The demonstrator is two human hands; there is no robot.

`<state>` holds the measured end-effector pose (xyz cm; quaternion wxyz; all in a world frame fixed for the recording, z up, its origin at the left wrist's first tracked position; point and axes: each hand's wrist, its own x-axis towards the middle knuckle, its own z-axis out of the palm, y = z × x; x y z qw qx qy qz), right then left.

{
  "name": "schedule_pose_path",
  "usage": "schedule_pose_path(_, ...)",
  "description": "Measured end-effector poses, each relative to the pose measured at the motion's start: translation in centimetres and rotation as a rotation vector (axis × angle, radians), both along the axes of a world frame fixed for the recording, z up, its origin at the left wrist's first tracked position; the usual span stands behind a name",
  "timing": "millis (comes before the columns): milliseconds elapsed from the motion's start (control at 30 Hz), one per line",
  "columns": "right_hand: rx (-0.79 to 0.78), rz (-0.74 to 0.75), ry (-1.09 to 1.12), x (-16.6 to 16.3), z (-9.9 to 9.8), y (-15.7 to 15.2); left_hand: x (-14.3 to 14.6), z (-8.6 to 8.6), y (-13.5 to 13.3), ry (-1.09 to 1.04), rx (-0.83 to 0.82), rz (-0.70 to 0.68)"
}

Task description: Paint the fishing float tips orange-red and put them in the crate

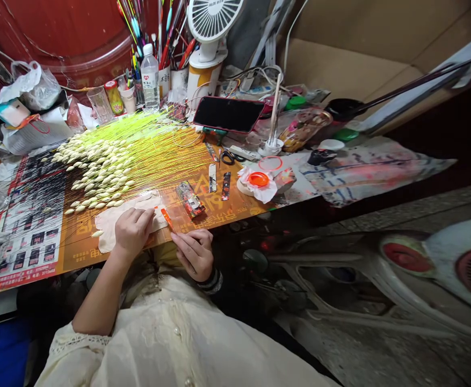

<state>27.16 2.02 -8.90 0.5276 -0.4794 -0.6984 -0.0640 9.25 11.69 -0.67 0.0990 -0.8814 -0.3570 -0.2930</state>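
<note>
My left hand is closed in a pinch above a pale cloth at the table's front edge. A lone fishing float has its cream body just left of this hand, and its thin stem runs into the pinched fingers. Orange colour shows at those fingertips. In my right hand, closed between thumb and fingers, is a small narrow strip coated with orange paint, its end close to the left fingertips. Beyond both hands lie many more fishing floats with cream bodies, dark stems and yellow tips.
A paint-smeared box, two small strips, scissors and an orange paint lid lie right of the floats. Behind stand a phone, a water bottle and a white fan. A scooter stands at right.
</note>
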Motion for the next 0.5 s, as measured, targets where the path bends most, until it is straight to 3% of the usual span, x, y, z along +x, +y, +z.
schedule_pose_path(500,0.095,0.035,0.079,0.17,0.46,-0.02,-0.42,-0.11,0.02,0.04,0.043,0.018)
